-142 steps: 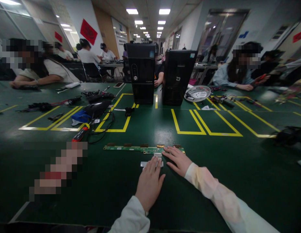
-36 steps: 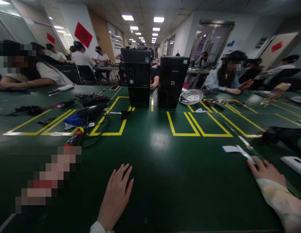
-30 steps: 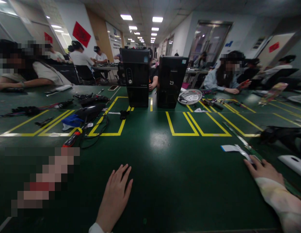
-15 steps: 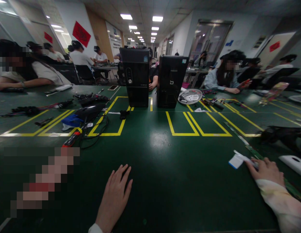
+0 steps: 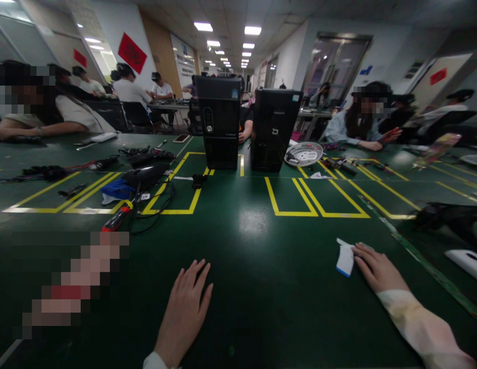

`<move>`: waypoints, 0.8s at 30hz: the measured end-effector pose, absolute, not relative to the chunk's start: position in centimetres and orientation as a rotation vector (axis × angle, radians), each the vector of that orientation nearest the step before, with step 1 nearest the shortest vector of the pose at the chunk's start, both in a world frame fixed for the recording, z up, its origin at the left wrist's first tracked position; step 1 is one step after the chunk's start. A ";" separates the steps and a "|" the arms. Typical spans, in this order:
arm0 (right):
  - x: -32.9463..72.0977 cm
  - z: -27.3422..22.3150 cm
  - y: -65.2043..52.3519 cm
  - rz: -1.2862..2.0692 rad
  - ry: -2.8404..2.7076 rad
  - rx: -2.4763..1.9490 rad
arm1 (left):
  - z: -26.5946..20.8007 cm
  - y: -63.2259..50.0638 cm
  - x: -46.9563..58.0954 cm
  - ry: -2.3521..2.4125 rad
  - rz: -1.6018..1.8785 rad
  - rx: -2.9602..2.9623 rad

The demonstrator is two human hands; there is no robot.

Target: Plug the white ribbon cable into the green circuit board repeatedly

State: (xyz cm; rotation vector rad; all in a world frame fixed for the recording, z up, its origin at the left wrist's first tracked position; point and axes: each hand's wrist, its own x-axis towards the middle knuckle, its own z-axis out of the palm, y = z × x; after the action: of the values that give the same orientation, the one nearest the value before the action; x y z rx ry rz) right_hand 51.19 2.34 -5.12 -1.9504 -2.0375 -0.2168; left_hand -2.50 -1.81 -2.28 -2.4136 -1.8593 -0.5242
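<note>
My left hand (image 5: 187, 306) lies flat on the green tabletop, palm down, with its fingers stretched out and nothing in them. On the right, my right hand (image 5: 380, 267) has its fingers closed on a white flat ribbon cable (image 5: 345, 259). One end of the cable is blue and hangs loose to the left of the fingers, over the table. Whatever lies under the palm is hidden. A small greyish bit shows at the fingertips, too small to name.
Two black computer towers (image 5: 220, 123) stand upright at the table's middle. Behind them sits a person. A white round basket (image 5: 304, 154) is to their right. Cables, a blue cloth (image 5: 117, 189) and a red-black handle (image 5: 116, 220) lie left. A white device (image 5: 467, 264) is far right.
My right hand has moved left with the ribbon cable, away from the green strip on the right. My left hand has stayed nearly in place. The view has shifted slightly.
</note>
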 end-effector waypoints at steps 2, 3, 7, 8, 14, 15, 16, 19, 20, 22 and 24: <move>48.5 -5.0 3.0 -0.240 -2.158 -1.815 | -2.3 -1.8 -2.5 -1.866 -0.536 -2.419; 46.9 -4.9 3.3 -0.227 -2.221 -1.727 | -2.3 -1.8 -2.5 -1.868 -0.540 -2.424; 39.4 -3.8 4.4 -0.093 -2.385 -1.374 | -2.3 -1.8 -2.4 -1.884 -0.566 -2.423; 37.3 -3.5 4.7 -0.050 -2.417 -1.299 | -2.3 -1.8 -2.4 -1.892 -0.578 -2.424; 25.3 -2.4 4.8 0.145 -2.579 -1.012 | -2.4 -1.4 -4.1 -2.013 -0.682 -2.319; 23.5 -2.3 4.6 0.166 -2.585 -0.995 | -2.4 -1.3 -4.7 -2.033 -0.698 -2.283; 21.8 -2.3 4.3 0.186 -2.594 -0.980 | -2.4 -1.3 -5.3 -2.047 -0.712 -2.255; 17.5 -2.3 3.3 0.237 -2.615 -0.930 | -2.6 -1.1 -6.9 -2.071 -0.746 -2.222; 16.3 -2.3 3.0 0.249 -2.620 -0.914 | -2.7 -1.1 -7.3 -2.074 -0.757 -2.221; 14.6 -2.3 2.5 0.265 -2.627 -0.889 | -2.8 -1.0 -7.8 -2.073 -0.772 -2.228; 13.7 -2.2 2.3 0.280 -2.629 -0.880 | -2.9 -1.0 -8.0 -2.073 -0.778 -2.235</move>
State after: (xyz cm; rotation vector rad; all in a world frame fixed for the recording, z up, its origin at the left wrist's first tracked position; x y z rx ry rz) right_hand 13.71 2.32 -2.20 -0.8802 -2.6294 0.2799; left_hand -7.97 -0.98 -2.94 -2.2350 -2.0734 -0.7784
